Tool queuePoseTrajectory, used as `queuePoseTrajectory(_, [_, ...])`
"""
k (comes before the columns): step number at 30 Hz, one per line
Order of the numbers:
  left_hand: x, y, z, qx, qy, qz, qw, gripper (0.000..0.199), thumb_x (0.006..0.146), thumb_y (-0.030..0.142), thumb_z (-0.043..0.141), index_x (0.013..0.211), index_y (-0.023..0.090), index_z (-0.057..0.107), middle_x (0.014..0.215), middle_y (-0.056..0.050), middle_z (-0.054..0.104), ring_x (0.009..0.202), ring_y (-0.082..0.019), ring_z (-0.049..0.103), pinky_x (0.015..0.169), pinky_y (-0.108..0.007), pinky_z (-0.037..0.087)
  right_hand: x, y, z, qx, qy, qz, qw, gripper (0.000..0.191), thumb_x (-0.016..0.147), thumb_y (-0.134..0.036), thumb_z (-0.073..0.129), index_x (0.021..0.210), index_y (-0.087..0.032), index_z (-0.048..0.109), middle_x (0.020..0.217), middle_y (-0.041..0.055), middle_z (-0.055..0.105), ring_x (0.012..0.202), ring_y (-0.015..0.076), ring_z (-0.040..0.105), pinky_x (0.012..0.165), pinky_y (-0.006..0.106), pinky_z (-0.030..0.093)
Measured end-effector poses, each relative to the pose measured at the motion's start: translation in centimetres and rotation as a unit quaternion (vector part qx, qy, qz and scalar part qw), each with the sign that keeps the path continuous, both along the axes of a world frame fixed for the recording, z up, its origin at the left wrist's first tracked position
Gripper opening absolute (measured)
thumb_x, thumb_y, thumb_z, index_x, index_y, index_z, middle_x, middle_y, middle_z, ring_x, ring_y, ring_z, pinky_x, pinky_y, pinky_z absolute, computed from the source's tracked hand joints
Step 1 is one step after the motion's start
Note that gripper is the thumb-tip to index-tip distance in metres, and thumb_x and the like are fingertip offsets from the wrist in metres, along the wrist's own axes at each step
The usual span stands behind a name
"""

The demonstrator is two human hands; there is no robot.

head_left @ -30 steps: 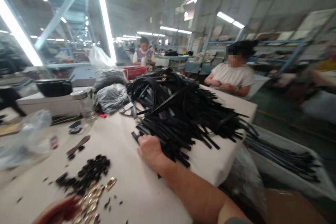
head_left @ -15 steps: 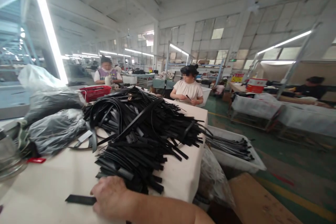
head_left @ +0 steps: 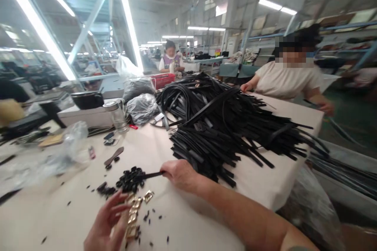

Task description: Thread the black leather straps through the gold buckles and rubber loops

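Observation:
My right hand [head_left: 181, 174] is closed on one end of a short black strap [head_left: 153, 175], whose other end reaches a small heap of black pieces [head_left: 131, 179]. Just left of several gold buckles [head_left: 132, 217], my left hand [head_left: 107, 221] has its fingers apart and holds nothing. Beyond my right hand lies a large pile of black straps [head_left: 203, 125] on the pale tabletop [head_left: 173, 219]. Tiny black bits are scattered around the buckles.
A glass jar [head_left: 119, 117], grey plastic bags [head_left: 143, 108] and a red basket [head_left: 163, 80] stand behind. At the right, a person [head_left: 290, 74] stands by the table, above a white bin [head_left: 347, 180] of straps. Another person [head_left: 171, 60] sits farther back.
The view has swung left, showing the buckles and the black heap. My left hand has come into view. My right hand still grips a strap, now near the heap. The person at right has a strap hanging from one hand.

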State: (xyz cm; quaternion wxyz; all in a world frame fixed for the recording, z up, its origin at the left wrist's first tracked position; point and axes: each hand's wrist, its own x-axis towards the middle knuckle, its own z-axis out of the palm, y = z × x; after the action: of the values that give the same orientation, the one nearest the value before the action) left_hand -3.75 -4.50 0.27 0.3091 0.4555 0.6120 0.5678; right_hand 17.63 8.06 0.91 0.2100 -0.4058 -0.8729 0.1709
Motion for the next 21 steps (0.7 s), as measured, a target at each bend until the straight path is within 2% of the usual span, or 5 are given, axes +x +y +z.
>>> queuePoseTrajectory(4, [-0.5,1.1,1.1,-0.014,-0.056,-0.005,0.998,0.064,0.073,0.048,0.075,0.127,0.024,0.053,0.109,-0.008,0.065,0.087,-0.024,0.067,0.067,-0.03,0.059,-0.2,-1.3,1.3,-0.039,0.061,0.078,0.994,0.017,0.09,-0.019,0.056,0.1,-0.019,0.069,0.076,0.0003,0.069,0.069,0.0127,0.06,0.065,0.022,0.039])
queuePoseTrajectory(8, [-1.4,0.7,0.4,-0.081,-0.113,-0.047,0.989,0.047,0.076,0.046,0.073,0.11,0.016,0.062,0.088,-0.008,0.069,0.074,-0.021,0.067,0.061,-0.027,0.056,-0.3,-2.1,2.1,-0.169,0.074,0.131,0.974,0.02,0.092,-0.02,0.052,0.102,-0.02,0.07,0.057,-0.0048,0.06,0.052,0.0085,0.05,0.055,0.019,0.034])
queuePoseTrajectory(12, [-1.5,0.2,-0.1,-0.116,-0.194,-0.058,0.972,0.039,0.071,0.042,0.078,0.094,0.014,0.064,0.08,-0.007,0.068,0.064,-0.018,0.065,0.055,-0.025,0.053,-0.3,-2.2,1.9,-0.218,0.101,0.16,0.957,0.026,0.095,-0.026,0.047,0.109,-0.02,0.068,0.056,-0.0051,0.058,0.051,0.0081,0.049,0.055,0.019,0.036])
queuePoseTrajectory(18, [-0.6,0.5,0.5,-0.143,-0.285,-0.051,0.946,0.039,0.064,0.037,0.084,0.086,0.016,0.06,0.069,-0.001,0.064,0.057,-0.014,0.061,0.049,-0.021,0.049,-0.8,-2.7,1.1,-0.126,0.167,0.131,0.969,0.03,0.079,-0.032,0.073,0.106,-0.02,0.069,0.078,-0.0013,0.067,0.065,0.0104,0.058,0.061,0.02,0.041])
queuePoseTrajectory(21, [-0.2,0.4,0.5,-0.156,-0.29,-0.059,0.942,0.04,0.065,0.038,0.084,0.086,0.015,0.058,0.07,-0.002,0.065,0.058,-0.014,0.062,0.049,-0.019,0.048,-1.4,-3.3,0.7,-0.084,0.193,0.122,0.97,0.021,0.078,-0.029,0.074,0.096,-0.019,0.071,0.084,0.0009,0.069,0.075,0.0127,0.062,0.068,0.021,0.044])
